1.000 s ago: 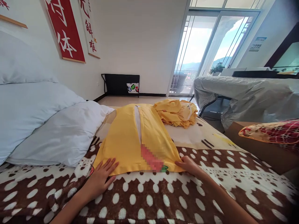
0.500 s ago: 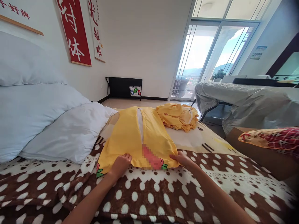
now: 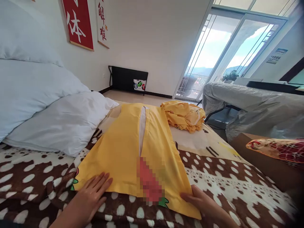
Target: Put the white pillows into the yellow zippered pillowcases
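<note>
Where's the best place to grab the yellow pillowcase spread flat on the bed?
Probably its two near corners, coming from the near edge. The yellow pillowcase lies flat on the spotted blanket, so only its edges offer cloth to pinch; the left hand rests flat by one near corner and the right hand touches the other.

Both hands low and forward; left hand (image 3: 91,194) flat, fingers spread; right hand (image 3: 201,202) pinching.

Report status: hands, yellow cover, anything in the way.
Left hand flat on yellow cover, near edge. Right hand at near right corner, grip unclear. Crumpled yellow pile beyond, apart.
</note>
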`<state>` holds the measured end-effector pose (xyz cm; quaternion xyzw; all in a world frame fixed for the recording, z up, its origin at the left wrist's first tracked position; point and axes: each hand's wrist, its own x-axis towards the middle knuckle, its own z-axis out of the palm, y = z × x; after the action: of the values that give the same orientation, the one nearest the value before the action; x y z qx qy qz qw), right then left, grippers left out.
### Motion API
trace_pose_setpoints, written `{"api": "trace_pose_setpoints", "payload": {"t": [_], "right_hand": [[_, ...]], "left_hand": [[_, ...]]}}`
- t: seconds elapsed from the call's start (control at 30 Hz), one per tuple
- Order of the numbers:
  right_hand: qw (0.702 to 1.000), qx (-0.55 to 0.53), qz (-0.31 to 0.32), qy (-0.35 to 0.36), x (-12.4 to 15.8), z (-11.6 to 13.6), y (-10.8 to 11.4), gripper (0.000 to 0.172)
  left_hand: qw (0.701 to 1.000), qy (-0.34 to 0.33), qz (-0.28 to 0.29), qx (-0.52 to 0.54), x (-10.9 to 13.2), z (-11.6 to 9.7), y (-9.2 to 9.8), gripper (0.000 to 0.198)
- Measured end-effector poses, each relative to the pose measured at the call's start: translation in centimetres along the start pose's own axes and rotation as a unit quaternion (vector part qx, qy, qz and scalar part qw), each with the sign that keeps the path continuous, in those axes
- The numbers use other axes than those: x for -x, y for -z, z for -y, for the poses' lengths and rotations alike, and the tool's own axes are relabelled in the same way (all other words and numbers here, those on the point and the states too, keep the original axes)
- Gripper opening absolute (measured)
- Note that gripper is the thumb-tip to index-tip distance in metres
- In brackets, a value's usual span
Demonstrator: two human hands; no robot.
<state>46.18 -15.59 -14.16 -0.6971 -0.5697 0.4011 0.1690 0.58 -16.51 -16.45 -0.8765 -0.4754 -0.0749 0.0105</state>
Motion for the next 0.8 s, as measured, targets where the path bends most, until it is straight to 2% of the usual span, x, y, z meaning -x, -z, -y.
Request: {"api": "trace_pose_setpoints", "payload": {"t": [0.07, 0.1, 0.13, 0.2, 0.27, 0.3, 0.37, 0.43, 0.5, 0.6, 0.7, 0.8], "right_hand": [[0.999, 0.043, 0.023, 0.009, -0.6, -0.1, 1.6, 0.037], [0.997, 0.075, 0.001, 0.027, -1.0, 0.6, 2.6, 0.038], [0.992, 0.106, -0.040, 0.050, -1.6, 1.8, 3.3, 0.040], [0.966, 0.149, -0.178, 0.109, -3.3, 5.4, 3.6, 0.049], [0.917, 0.170, -0.306, 0.189, -5.6, 9.8, 1.9, 0.057], [0.897, 0.182, -0.327, 0.237, -6.9, 11.9, 0.6, 0.061], [0.885, 0.207, -0.301, 0.287, -9.5, 15.0, -2.5, 0.063], [0.891, 0.225, -0.259, 0.297, -11.8, 16.2, -5.1, 0.061], [0.900, 0.230, -0.240, 0.281, -13.4, 15.0, -6.4, 0.059], [0.920, 0.214, -0.228, 0.236, -14.1, 10.8, -6.0, 0.060], [0.944, 0.183, -0.203, 0.187, -13.8, 7.0, -4.0, 0.060], [0.971, 0.064, -0.208, 0.097, -14.4, 5.8, -1.6, 0.062]], "left_hand": [[0.999, 0.018, -0.013, 0.047, 0.9, -0.3, 0.7, 0.045], [0.996, 0.032, -0.016, 0.078, 0.7, -0.5, 1.5, 0.042], [0.992, 0.049, -0.022, 0.113, -0.1, -0.7, 2.5, 0.040], [0.979, 0.089, -0.057, 0.172, -3.4, -1.1, 4.8, 0.043], [0.967, 0.118, -0.126, 0.186, -8.5, -1.4, 6.3, 0.051], [0.964, 0.124, -0.158, 0.172, -11.2, -1.3, 6.5, 0.052], [0.966, 0.128, -0.192, 0.121, -16.0, -0.8, 5.7, 0.056], [0.970, 0.151, -0.173, 0.084, -18.7, 0.7, 3.8, 0.056], [0.971, 0.173, -0.151, 0.060, -19.2, 2.6, 1.5, 0.055], [0.962, 0.224, -0.148, 0.060, -17.6, 5.1, -0.9, 0.055], [0.950, 0.262, -0.151, 0.084, -16.6, 6.0, -1.4, 0.055], [0.948, 0.270, -0.141, 0.097, -17.0, 5.6, -0.5, 0.055]]}}
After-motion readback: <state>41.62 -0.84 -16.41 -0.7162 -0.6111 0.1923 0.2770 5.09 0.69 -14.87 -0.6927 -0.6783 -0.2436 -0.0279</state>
